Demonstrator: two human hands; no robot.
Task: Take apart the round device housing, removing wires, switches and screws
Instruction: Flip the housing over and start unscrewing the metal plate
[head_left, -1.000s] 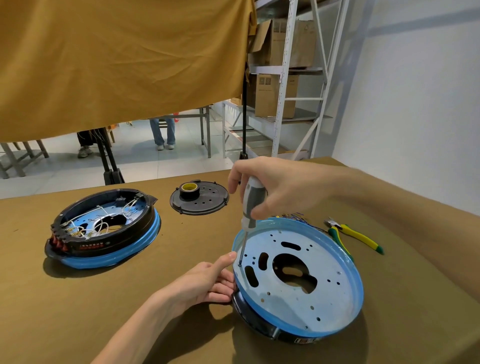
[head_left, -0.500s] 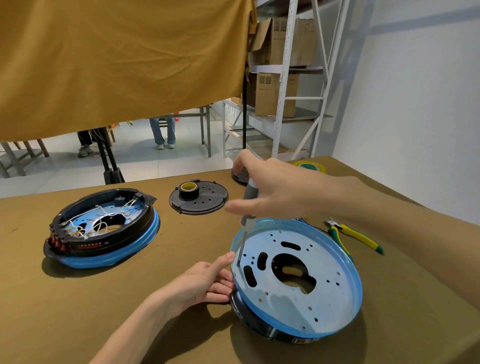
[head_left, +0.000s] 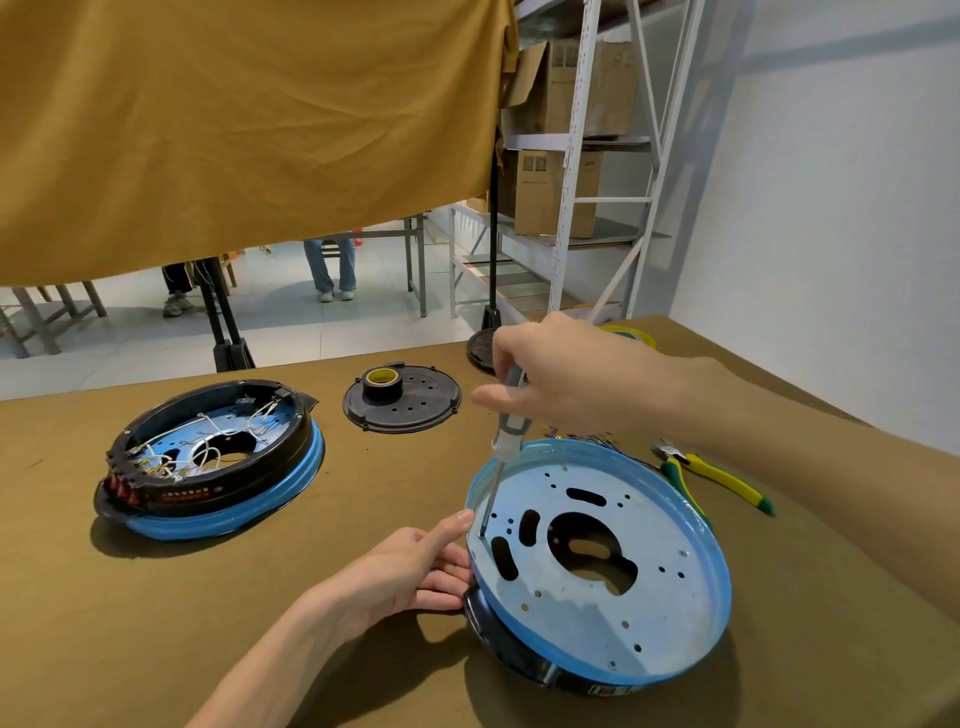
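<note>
A round housing (head_left: 670, 603) with a blue rim and a perforated metal plate lies upside down on the brown table, near me on the right. My right hand (head_left: 566, 384) holds a grey-handled screwdriver (head_left: 508, 431) upright, its tip set in a screw near the plate's left edge. My left hand (head_left: 410, 566) grips the housing's left rim, thumb on top. A second round housing (head_left: 218, 462), black over blue with white wires and red switches, sits at the left.
A black disc (head_left: 402, 397) carrying a tape roll (head_left: 381, 382) lies at the table's middle back. Yellow-green pliers (head_left: 711, 475) and loose coloured wires (head_left: 587, 434) lie right of the near housing. Behind are a metal shelf with boxes and standing people.
My right hand has shifted its fingers on the screwdriver handle, turning it in place. The left hand and both housings have stayed where they were.
</note>
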